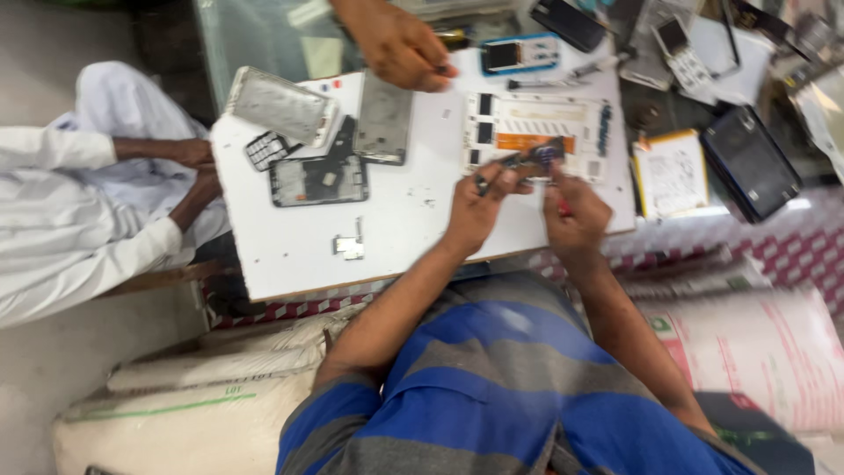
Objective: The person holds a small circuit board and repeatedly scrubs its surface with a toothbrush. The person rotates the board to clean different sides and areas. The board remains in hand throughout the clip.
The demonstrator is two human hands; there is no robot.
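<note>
Nearest me, my left hand (pixel 475 207) and right hand (pixel 573 211) are both pinched shut on a small dark circuit part (pixel 538 155), which I hold just above the white board (pixel 290 255), right in front of the opened white phone frame (pixel 536 132); something red shows in my right fingers, too blurred to name. I judge I'm mid-way through working this part off or onto the frame, which calls for a steady, fine grip. Farther left lie a dark phone chassis (pixel 318 180) and a grey back panel (pixel 384 119), where another person's hand (pixel 400 44) rests at the far edge.
</note>
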